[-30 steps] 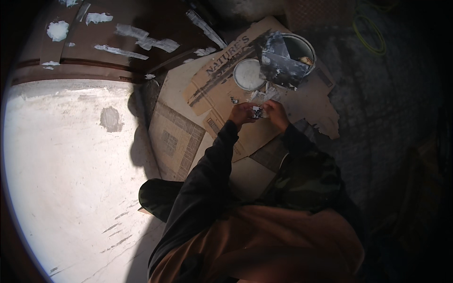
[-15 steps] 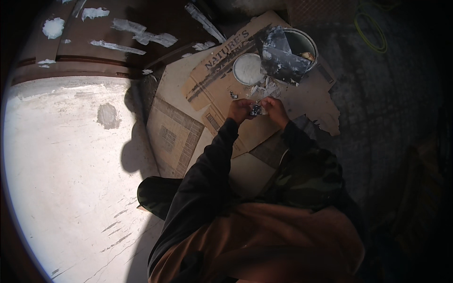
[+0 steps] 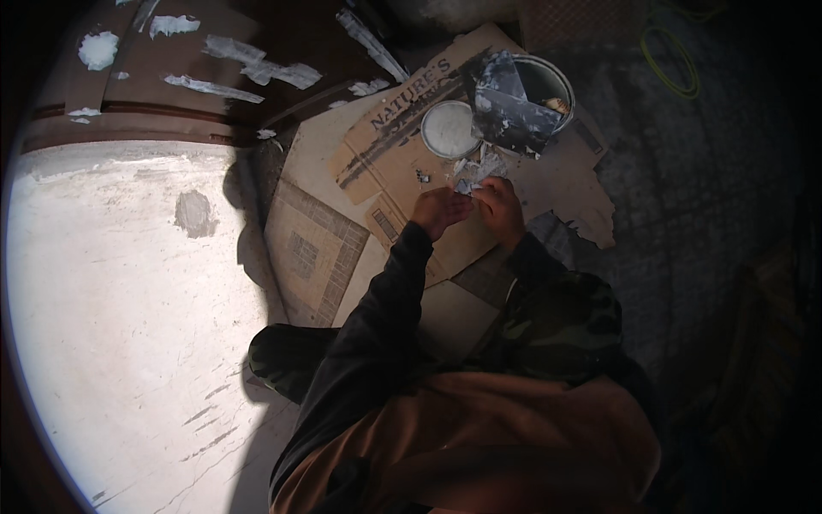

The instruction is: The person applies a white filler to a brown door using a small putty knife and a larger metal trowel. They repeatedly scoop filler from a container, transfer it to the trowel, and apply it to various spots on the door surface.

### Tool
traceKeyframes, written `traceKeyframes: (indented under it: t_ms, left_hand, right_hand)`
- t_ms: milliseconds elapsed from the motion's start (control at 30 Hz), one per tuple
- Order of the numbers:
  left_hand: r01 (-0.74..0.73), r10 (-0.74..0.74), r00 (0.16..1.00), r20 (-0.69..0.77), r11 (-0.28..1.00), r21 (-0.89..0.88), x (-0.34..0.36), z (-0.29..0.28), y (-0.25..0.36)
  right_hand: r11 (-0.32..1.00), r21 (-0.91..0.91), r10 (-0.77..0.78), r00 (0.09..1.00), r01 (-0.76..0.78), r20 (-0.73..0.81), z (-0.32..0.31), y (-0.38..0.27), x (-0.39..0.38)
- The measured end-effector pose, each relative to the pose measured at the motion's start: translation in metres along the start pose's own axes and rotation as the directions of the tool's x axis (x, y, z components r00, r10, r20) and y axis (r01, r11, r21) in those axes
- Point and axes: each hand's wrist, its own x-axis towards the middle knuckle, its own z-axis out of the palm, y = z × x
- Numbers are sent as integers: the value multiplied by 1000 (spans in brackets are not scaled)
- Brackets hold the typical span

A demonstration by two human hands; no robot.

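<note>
**A:** Anything being held?

**B:** Looks like a small pale scrap [image 3: 463, 185], right up at the fingertips, above the flattened brown cardboard [image 3: 467, 244]. Left hand [image 3: 439, 212] stretched out fairly flat, right hand [image 3: 501, 210] curled, both close together. Can't tell about a firm grip by either, or about contact between the two.

**A:** Much clutter around?

**B:** Plenty lol. Crumpled white scraps [image 3: 490, 163] just beyond, plus a tiny dark-and-white bit [image 3: 422, 176] off to the left. Farther back, a round pale lid [image 3: 449, 128], then an open bucket [image 3: 561, 68] with a dark, white-smeared sheet [image 3: 514, 124] slanting across, blocking part of the mouth.

**A:** And farther out?

**B:** White-patched brown panel [image 3: 154, 94] at upper left, yellow-green loop of hose or cord [image 3: 687, 94] at upper right, well apart from the rest.
</note>
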Motion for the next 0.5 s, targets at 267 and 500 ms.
traceKeyframes:
  t_ms: [267, 500]
  left_hand:
    - [-141, 207, 968, -143, 917, 374, 0, 6, -10]
    - [-219, 407, 913, -36, 561, 798, 3, 20, -10]
  right_hand:
    - [676, 485, 432, 832, -554, 349, -6, -5, -8]
    - [432, 509, 553, 664, -745, 503, -19, 0, -9]
